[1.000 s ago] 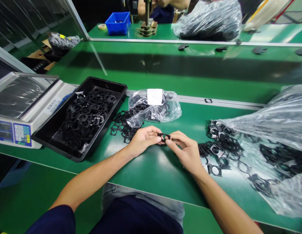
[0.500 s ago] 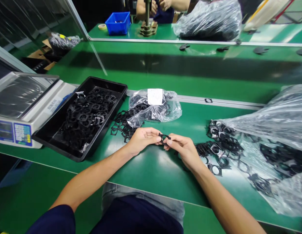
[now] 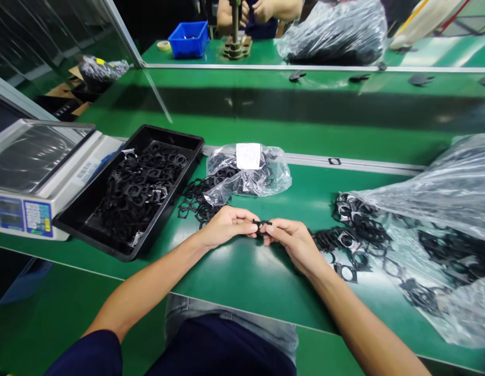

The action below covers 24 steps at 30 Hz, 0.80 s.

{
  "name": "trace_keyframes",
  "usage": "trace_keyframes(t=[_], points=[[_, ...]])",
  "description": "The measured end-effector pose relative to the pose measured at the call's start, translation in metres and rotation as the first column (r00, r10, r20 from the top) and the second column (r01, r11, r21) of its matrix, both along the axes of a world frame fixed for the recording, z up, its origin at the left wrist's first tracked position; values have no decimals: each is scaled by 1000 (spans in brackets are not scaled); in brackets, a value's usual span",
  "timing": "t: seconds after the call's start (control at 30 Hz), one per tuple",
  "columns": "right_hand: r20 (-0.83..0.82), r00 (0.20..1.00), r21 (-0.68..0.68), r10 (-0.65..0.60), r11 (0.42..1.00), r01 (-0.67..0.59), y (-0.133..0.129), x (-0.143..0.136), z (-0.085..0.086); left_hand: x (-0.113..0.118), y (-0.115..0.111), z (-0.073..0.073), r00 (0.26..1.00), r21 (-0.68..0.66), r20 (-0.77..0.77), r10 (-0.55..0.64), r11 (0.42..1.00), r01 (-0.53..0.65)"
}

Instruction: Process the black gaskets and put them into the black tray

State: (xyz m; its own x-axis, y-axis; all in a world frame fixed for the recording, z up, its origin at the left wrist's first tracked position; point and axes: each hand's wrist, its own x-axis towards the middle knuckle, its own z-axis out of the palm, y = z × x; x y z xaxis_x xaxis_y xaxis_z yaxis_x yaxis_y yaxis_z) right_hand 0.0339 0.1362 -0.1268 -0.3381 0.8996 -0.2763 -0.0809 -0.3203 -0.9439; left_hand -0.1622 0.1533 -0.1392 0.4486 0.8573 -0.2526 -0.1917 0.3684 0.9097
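Left hand (image 3: 222, 227) and right hand (image 3: 291, 241) pinch one small black plastic ring frame (image 3: 261, 227) between fingertips above the green bench mat (image 3: 242, 271); seemingly twisting it; overbending might snap it.

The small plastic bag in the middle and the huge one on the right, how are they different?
The small bag carries a white label; the big bag shows none. The small bag lies beside the black tray, the big bag at the table's right end, running out of view. The left hand is nearer the small bag, the right hand nearer the big bag. Both are clear, crinkled, with black plastic parts spilling out.
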Motion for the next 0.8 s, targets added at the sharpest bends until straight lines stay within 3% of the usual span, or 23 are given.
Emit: trace_keyframes(t=[0.13, 0.27, 0.4, 0.5, 0.57, 0.63, 0.73, 0.8], points=[[4, 999, -10, -43, 999, 43, 1, -1, -2, -2, 1, -1, 997, -44, 34, -62, 997, 64], [-137, 983, -86, -124, 990, 113, 3, -3, -1, 0, 2, -2, 991, -76, 119, -60, 995, 69], [-238, 962, -166, -135, 981, 97, 2, -4, 1, 5, 1, -4, 991, -9, 127, 43, 999, -43], [-147, 972, -83, -181, 982, 170, 1, -5, -1, 11, -4, -6, 987, 166, 38, 155, 973, -160], [-52, 974, 21, -222, 974, 224, -1, -6, -4, 15, -8, -8, 967, 318, -47, 251, 921, -224], [20, 969, 128, -245, 962, 240, -3, -6, -6, 18, -13, -7, 929, 495, -130, 346, 835, -242], [107, 965, 314, -238, 929, 194, -5, -5, -7, 18, -18, -4, 868, 747, -208, 450, 646, -156], [185, 948, 467, -258, 872, 146, -7, -3, -7, 16, -18, -3, 849, 850, -216, 483, 521, -80]])
